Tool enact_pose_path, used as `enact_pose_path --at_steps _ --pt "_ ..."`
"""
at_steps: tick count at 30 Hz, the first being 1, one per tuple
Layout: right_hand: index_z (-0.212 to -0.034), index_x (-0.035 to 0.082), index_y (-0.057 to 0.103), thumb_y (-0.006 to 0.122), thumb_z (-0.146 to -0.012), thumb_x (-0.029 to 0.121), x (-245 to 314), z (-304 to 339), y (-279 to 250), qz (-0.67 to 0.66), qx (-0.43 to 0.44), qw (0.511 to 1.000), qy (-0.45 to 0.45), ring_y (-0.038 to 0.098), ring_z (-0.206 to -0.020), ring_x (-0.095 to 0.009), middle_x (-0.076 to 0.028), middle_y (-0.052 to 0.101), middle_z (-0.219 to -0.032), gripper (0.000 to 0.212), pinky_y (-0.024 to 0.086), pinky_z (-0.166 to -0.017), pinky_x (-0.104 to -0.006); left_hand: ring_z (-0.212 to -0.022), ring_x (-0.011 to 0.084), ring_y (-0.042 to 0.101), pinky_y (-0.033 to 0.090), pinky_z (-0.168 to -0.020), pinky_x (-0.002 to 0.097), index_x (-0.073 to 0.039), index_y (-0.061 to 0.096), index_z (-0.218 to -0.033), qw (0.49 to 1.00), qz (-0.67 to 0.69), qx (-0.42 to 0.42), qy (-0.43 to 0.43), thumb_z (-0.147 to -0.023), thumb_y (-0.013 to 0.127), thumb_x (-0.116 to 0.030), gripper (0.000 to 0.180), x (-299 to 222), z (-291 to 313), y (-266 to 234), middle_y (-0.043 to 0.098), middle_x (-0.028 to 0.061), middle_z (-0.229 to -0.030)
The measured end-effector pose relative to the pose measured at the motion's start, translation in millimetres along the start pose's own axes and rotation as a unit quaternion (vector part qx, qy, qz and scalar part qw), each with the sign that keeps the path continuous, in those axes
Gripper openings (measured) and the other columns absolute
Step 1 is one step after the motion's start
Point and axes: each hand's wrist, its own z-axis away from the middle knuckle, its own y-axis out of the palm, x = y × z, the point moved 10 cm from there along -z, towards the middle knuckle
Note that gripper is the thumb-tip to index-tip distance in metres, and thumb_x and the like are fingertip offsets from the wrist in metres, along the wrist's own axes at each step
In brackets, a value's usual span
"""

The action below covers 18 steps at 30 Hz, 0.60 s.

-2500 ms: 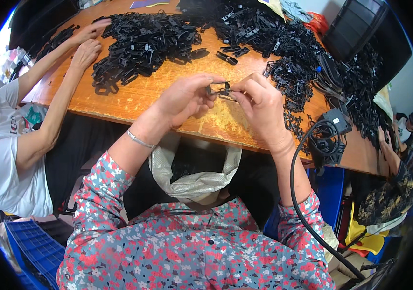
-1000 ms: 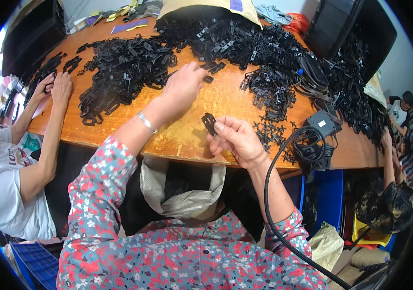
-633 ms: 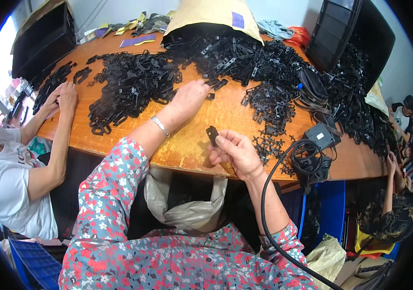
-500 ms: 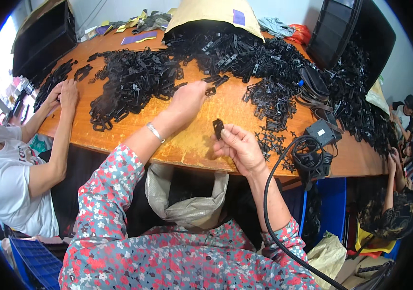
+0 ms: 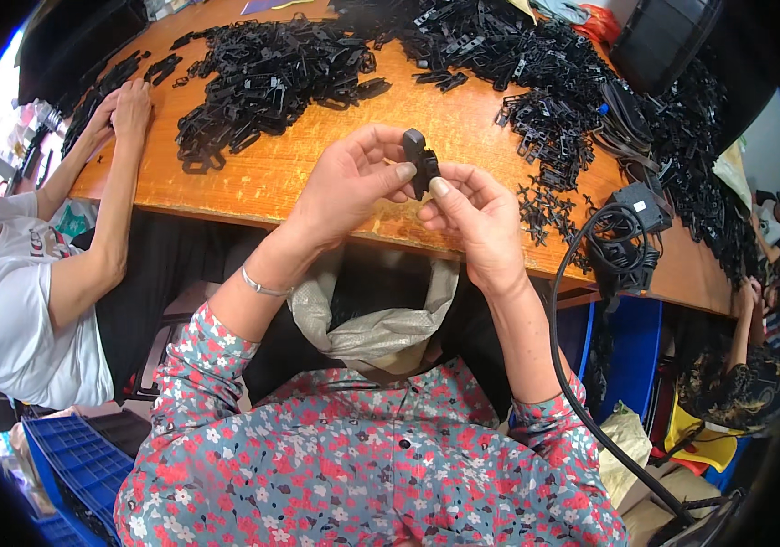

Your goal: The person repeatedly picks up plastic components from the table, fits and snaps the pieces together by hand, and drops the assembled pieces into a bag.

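Note:
Between my two hands, just above the table's front edge, is a small black plastic part. My left hand pinches it with thumb and fingers from the left. From the right, my right hand grips its lower end, or a second black piece pressed against it; the fingers hide which. Beyond my left hand lies a heap of flat black slotted plastic pieces. Small black cross-shaped pieces lie scattered to the right of my right hand.
A bigger black pile spreads over the back and right. A black cable loops from a black box past my right forearm. An open woven sack hangs below the table edge. Co-workers sit on both sides.
My left hand has come back from the far pieces to meet my right hand, and both now hold black plastic. The head view has tilted down and shifted slightly.

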Motion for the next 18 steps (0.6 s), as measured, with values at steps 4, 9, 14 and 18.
enact_pose_path --at_steps 4,9,14,18 --pt "-0.119 -0.006 0.066 0.072 -0.098 0.008 8 4 10 0.06 -0.002 0.998 -0.03 0.073 -0.076 -0.012 -0.009 0.075 -0.096 0.026 0.059 -0.068 -0.0237 -0.09 0.0102 0.067 0.056 -0.081 0.0252 -0.001 0.059 -0.129 0.999 -0.024 0.014 0.023 -0.099 0.069 -0.006 0.032 -10 8 0 0.067 0.0044 -0.11" --pt "-0.111 -0.004 0.069 0.077 -0.091 0.004 20 6 11 0.209 -0.02 0.976 -0.061 0.07 -0.07 -0.011 -0.01 0.075 -0.09 0.022 0.055 -0.062 -0.026 -0.099 0.0101 0.066 0.056 -0.088 0.026 0.0 0.058 -0.13 0.996 -0.055 -0.018 0.063 -0.099 0.069 -0.005 0.034 -12 16 2 0.066 0.0044 -0.114" --pt "-0.099 0.0 0.068 0.082 -0.082 0.003 51 12 25 0.414 -0.057 0.885 -0.206 0.067 -0.061 -0.019 -0.012 0.07 -0.086 0.023 0.052 -0.058 -0.0342 -0.106 0.0112 0.065 0.054 -0.092 0.0262 0.001 0.056 -0.134 0.99 -0.088 -0.051 0.093 -0.099 0.069 -0.004 0.038 -19 25 17 0.065 0.0035 -0.114" --pt "-0.096 0.001 0.065 0.084 -0.078 0.004 53 16 29 0.438 -0.081 0.866 -0.226 0.067 -0.062 -0.024 -0.014 0.067 -0.087 0.026 0.053 -0.06 -0.0379 -0.103 0.0111 0.065 0.053 -0.091 0.0267 0.001 0.06 -0.13 0.956 -0.234 -0.086 0.154 -0.098 0.069 -0.003 0.033 -32 27 22 0.067 0.0045 -0.111"
